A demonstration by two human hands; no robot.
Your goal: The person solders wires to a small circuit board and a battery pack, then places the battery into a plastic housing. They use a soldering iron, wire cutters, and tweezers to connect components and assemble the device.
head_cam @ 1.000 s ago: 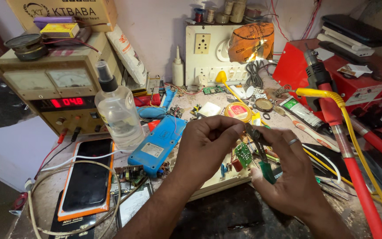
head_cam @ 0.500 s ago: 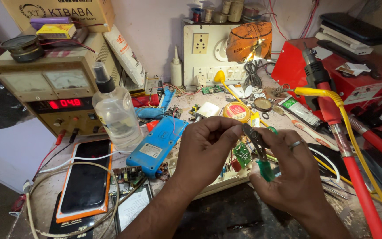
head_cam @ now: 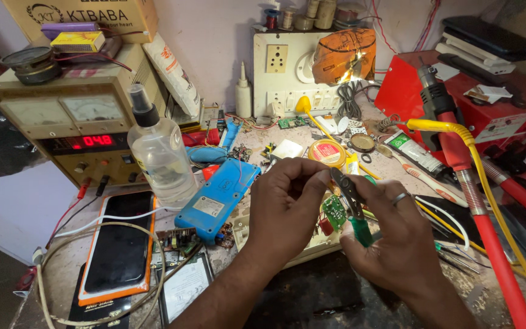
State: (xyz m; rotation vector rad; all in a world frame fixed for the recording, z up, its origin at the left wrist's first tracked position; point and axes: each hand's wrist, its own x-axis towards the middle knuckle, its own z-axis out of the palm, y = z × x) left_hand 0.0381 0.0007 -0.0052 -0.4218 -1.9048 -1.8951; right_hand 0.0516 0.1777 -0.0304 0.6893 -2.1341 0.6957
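**Two hands at a small green board over a crowded repair bench**

The left hand (head_cam: 287, 204) is pinched, thumb and fingertips drawn together at the upper edge of a small green printed circuit board (head_cam: 335, 213), which hangs in the air between the two hands, above the pale slab at the bench's middle. Whether the fingertips grip the board itself or a wire on it cannot be told. The right hand (head_cam: 397, 244), a ring on one finger, is clasped around the green handles of a pair of dark metal cutting pliers (head_cam: 351, 198), whose nose points up and sits just beside the board's right edge.

Just left of the left hand lies a blue plastic handset casing (head_cam: 217, 198), tilted, and behind it stands a clear plastic spray bottle with a black nozzle (head_cam: 159, 155). Further left, a dark phone in an orange case (head_cam: 120, 247) lies flat under white cables. A beige bench power supply with red digits (head_cam: 77, 131) stands at the far left, and a red metal box (head_cam: 458, 91) at the right.
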